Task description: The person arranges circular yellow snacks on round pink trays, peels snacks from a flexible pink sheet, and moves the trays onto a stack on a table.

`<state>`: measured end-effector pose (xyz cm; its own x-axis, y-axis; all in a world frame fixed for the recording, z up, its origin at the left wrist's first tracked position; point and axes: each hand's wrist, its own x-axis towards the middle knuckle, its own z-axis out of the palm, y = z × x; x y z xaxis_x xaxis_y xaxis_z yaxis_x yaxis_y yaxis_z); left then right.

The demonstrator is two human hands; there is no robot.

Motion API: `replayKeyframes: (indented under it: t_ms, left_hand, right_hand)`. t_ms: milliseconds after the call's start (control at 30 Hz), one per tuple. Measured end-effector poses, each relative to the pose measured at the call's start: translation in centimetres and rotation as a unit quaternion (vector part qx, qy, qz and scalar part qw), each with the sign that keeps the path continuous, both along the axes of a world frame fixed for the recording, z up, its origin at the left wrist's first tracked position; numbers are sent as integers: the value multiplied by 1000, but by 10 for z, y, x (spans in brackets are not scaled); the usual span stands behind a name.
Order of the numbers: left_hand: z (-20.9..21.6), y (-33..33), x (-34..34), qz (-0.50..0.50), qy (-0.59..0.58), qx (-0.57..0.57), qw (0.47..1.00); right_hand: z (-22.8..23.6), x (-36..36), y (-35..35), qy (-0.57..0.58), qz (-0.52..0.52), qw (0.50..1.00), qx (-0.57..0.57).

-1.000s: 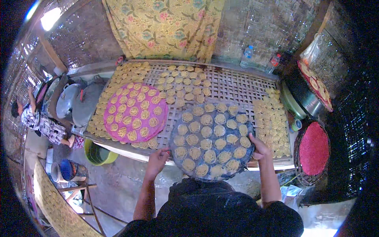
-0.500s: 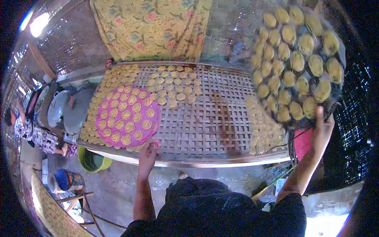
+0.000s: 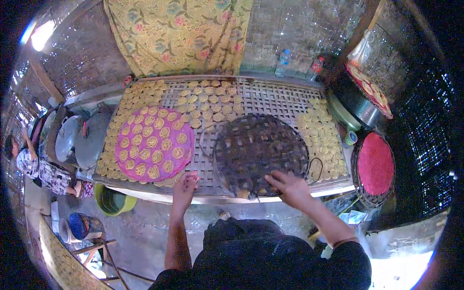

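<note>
**Status: Dark Tray Underside Up, Layout Partial**

Head view: I locate the dark tray point(image 3: 261, 147) on or just above the table point(image 3: 265, 100). Right hand point(image 3: 288, 187): fingers bent at the tray's near edge; grip closure I cannot tell. Left hand point(image 3: 185, 186): left of the tray, part-curled, contents unclear. I judge the yellow rounds point(image 3: 319, 140) right of the tray done; the loaded pink disc point(image 3: 188, 150), left of it, pending.

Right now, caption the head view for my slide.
Right hand at a dark, round woven tray over a grey lattice table; left hand beside a round pink tray of yellow noodles.
</note>
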<state>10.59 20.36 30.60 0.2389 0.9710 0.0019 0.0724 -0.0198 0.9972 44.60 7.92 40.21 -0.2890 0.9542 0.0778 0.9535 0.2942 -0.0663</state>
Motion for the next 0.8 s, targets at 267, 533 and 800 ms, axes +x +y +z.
replayKeyframes:
  t_ms: [267,533,800]
  left_hand:
    - [11,-7,44,-119,223,181,951]
    - [9,-57,151,-291,341,424,787]
    - [13,-57,172,-298,268,338,852]
  right_hand:
    - [69,49,37,141,-59,964,217]
    - [111,124,-8,419,-261,765,414]
    - [124,262,-234,622,-330,472,530]
